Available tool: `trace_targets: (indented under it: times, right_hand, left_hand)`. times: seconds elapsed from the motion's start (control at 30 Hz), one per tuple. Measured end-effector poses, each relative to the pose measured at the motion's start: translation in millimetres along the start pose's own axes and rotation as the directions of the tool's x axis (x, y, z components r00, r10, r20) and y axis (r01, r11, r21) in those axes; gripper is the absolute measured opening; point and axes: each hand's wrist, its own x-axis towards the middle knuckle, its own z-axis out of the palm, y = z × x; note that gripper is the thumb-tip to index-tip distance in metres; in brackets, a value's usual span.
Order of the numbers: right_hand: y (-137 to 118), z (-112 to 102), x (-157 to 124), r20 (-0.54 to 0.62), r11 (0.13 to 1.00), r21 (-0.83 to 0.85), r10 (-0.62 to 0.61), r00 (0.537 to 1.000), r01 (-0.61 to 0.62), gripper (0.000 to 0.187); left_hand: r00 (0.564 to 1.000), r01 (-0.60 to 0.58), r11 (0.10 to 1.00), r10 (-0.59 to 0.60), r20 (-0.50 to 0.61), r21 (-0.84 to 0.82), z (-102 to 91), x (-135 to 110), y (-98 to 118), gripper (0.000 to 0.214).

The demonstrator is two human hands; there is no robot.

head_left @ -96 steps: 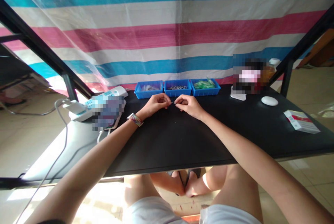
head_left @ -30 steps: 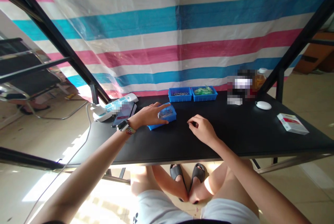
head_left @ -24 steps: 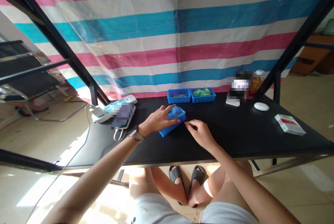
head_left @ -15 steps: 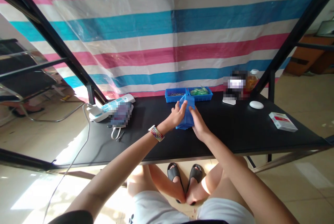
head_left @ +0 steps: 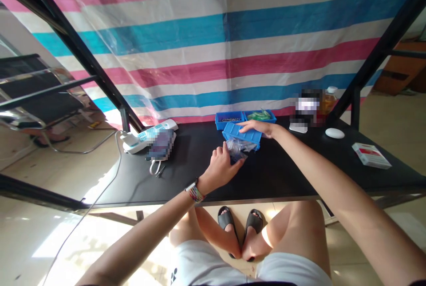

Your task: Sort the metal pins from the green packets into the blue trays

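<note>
A small blue tray [head_left: 241, 134] hangs upside down just above the black table [head_left: 289, 175]. My right hand [head_left: 258, 128] grips the tray's far edge. A heap of clear plastic bags [head_left: 240, 147] has spilled out under the tray. My left hand [head_left: 222, 168] is curled at the heap's near side, with thumb and fingers closed on the bags. A beaded band sits on my left wrist.
Two more blue trays [head_left: 229, 120] [head_left: 261, 116] stand at the table's back edge, one with dark parts, one with green parts. A power strip [head_left: 143, 135] and a phone lie at the left. A white puck [head_left: 334, 133], a red-white box [head_left: 371, 155] and a bottle [head_left: 328, 99] are at the right.
My left hand pulled the left tray from the back row toward me. Both hands lifted and flipped it, and the clear bags fell onto the table. My right hand now holds the tray.
</note>
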Motion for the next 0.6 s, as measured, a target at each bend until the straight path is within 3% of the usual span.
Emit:
trace_targets:
  times: [0.1, 0.23, 0.37, 0.5, 0.6]
  right_hand:
    - [-13, 4, 8, 0.041, 0.972, -0.225, -0.063, 0.997, 0.070, 0.056]
    - [-21, 11, 9, 0.082, 0.899, -0.377, -0.206, 0.975, 0.221, 0.052]
    - [-21, 15, 8, 0.131, 0.844, -0.422, -0.304, 0.944, 0.330, 0.052]
    - [-21, 17, 9, 0.198, 0.771, -0.504, -0.335, 0.921, 0.389, 0.058]
    - [-27, 20, 5, 0.186, 0.737, -0.529, -0.382, 0.905, 0.420, 0.058]
  left_hand:
    - [1.000, -0.025, 0.993, 0.027, -0.013, 0.112, 8.5, -27, 10, 0.089]
    - [0.992, -0.103, 0.982, 0.114, -0.060, 0.158, 22.1, -50, 13, 0.091]
    - [0.975, -0.193, 0.966, 0.208, -0.073, 0.171, 23.2, -56, 13, 0.079]
    - [0.971, -0.233, 0.957, 0.238, -0.010, 0.174, 17.8, -55, 20, 0.069]
    - [0.967, -0.253, 0.952, 0.253, 0.024, 0.169, 16.1, -54, 25, 0.065]
